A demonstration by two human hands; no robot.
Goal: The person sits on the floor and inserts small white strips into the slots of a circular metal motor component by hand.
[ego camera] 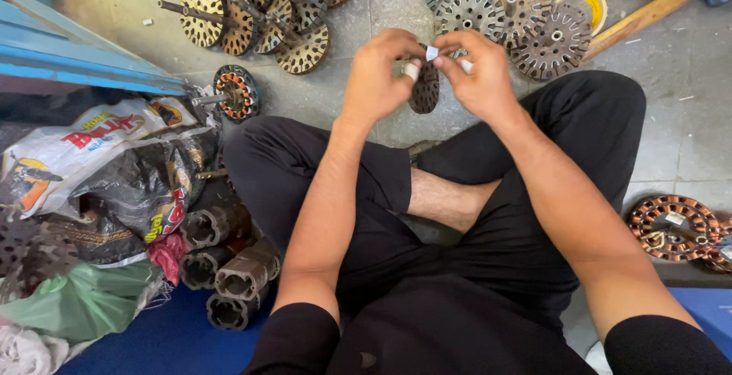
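I sit cross-legged on a concrete floor in black clothes. My left hand [379, 74] and my right hand [478, 72] are raised together above my knees and pinch a small white strip of paper [431, 53] between their fingertips. Just below the fingers a dark round slotted stator core [424, 89] stands on edge; part of it is hidden by my hands, and I cannot tell which hand bears it.
Several slotted stator discs on shafts [259, 13] lie far left, more discs [511, 13] far right beside a wooden handle [648, 15]. A wound stator [236, 91], printed plastic bags [99, 169], metal housings [229, 268] and copper-wound stators [675, 226] flank me.
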